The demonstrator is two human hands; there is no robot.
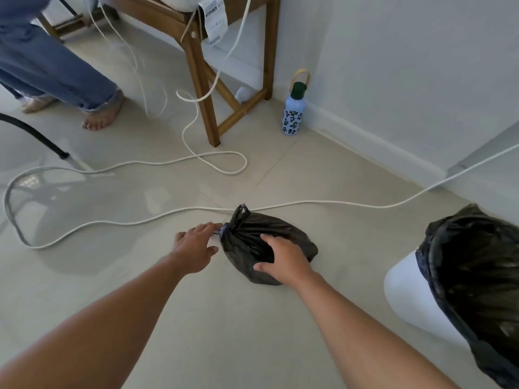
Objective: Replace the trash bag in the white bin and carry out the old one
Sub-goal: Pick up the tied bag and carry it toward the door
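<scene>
The tied black plastic trash bag [264, 245], crinkled, glossy and oval, lay on the pale tiled floor [224, 318]. Its long axis ran from the knot at ten o'clock to the rounded bottom at four o'clock. The right hand [283, 261] lay over the bag's body, fingers curved and grasping the plastic. The left hand [196, 245] was released, its straight fingers reaching the knot. At three o'clock of the bag stood the smooth white round bin [407, 293], lined with a wrinkled black bag [477, 276]. A white cord [323, 204] passed behind the knot.
</scene>
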